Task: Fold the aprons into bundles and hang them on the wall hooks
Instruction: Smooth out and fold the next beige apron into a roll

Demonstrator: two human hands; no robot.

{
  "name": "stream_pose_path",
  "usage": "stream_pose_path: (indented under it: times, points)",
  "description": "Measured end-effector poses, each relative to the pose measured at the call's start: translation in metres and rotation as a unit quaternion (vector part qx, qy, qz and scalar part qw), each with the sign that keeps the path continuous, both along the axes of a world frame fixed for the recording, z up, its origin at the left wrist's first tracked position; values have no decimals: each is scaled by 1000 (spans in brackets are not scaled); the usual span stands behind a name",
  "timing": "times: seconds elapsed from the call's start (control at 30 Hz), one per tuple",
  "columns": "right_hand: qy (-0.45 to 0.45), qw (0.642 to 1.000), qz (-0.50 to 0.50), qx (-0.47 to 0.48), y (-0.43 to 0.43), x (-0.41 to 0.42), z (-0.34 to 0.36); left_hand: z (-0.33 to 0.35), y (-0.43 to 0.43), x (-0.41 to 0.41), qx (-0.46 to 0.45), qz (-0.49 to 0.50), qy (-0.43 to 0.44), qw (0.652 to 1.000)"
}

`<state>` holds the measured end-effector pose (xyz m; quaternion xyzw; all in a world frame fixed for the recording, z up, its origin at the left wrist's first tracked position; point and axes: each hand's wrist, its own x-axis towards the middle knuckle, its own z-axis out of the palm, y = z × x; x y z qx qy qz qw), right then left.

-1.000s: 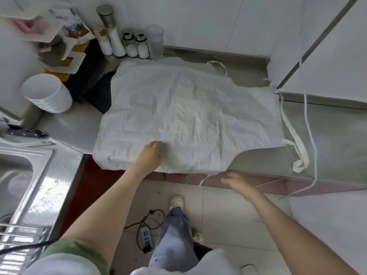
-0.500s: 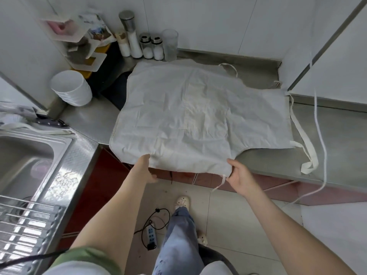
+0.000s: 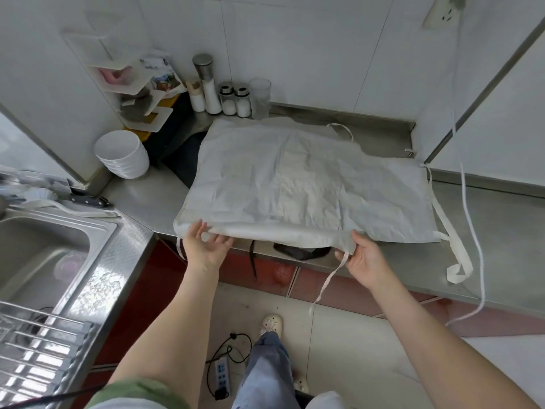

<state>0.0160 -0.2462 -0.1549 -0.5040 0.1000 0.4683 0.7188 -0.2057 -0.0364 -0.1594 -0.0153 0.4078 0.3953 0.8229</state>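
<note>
Stainless-steel counter (image 3: pixel 486 231) in a tiled kitchen corner is covered by a white apron (image 3: pixel 295 184), spread flat with its near edge at the counter's front. Its near left corner is touched by the left hand (image 3: pixel 205 249), held palm-up with fingers nearly straight. The near edge beside the dangling tie (image 3: pixel 327 281) is pinched by the right hand (image 3: pixel 365 259).

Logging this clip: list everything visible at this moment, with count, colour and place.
apron: 1, white, spread on counter
counter: 1, steel, along wall
dark item: 1, black, under apron's near edge
bowls: 1 stack, white, counter's left corner
seasoning bottles: 4, white-filled, by back wall
glass: 1, clear, beside bottles
sink: 1, steel, far left
power strip: 1, white, floor
left hand: 1, bare, touches apron's near edge
right hand: 1, bare, pinches apron's near edge
</note>
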Motion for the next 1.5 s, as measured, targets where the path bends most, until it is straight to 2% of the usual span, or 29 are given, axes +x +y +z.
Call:
stream_pose_path:
  times: [0.17, 0.23, 0.3, 0.37, 0.47, 0.6, 0.73, 0.83, 1.0, 1.17, 1.23, 1.3, 1.33, 1.37, 1.4, 1.43, 1.47, 1.5]
  points:
    - [-5, 1000, 3, 9, 10, 8, 11, 10, 13, 9, -65, 86, -118, 987]
    - [-12, 1000, 5, 7, 15, 13, 13, 11, 21, 14, -77, 94, -119, 985]
    - [-18, 1000, 4, 3, 22, 19, 14, 5, 33, 19, -76, 77, -66, 992]
    - [-15, 1000, -10, 3, 29, 24, 14, -1, 44, 23, -56, 28, 34, 997]
    - [3, 999, -37, -1, 37, 31, 10, -7, 57, 28, -39, -23, 136, 990]
    - [15, 998, -60, -6, 52, 42, 3, -10, 70, 33, -88, -61, 148, 983]
    - [31, 994, -107, 6, 70, 54, -2, -7, 83, 43, -81, 23, 135, 987]
    - [47, 990, -135, 5, 80, 58, -1, -10, 95, 47, -79, 20, 171, 982]
    - [46, 990, -129, -34, 95, 64, -1, -12, 120, 51, -36, -60, 249, 966]
    - [-3, 996, -82, -37, 114, 75, -1, 3, 140, 69, 21, -75, 255, 964]
    - [-43, 996, -67, -34, 123, 84, -3, 10, 149, 79, 76, -107, 266, 955]
    - [-114, 991, -26, -63, 133, 91, -3, 11, 153, 89, 190, -185, 321, 909]
    - [-162, 981, 8, -107, 136, 93, -6, 10, 153, 92, 261, -243, 355, 864]
    - [-226, 957, 51, -176, 138, 93, -8, 6, 150, 95, 332, -308, 385, 804]
    - [-309, 909, 102, -262, 139, 91, -10, 2, 146, 97, 399, -375, 410, 730]
    - [-404, 834, 160, -341, 139, 89, -13, -4, 143, 101, 460, -439, 432, 640]
    - [-490, 747, 228, -386, 140, 86, -16, -12, 139, 105, 513, -498, 450, 535]
    - [-564, 661, 307, -389, 140, 78, -17, -20, 134, 107, 557, -548, 466, 415]
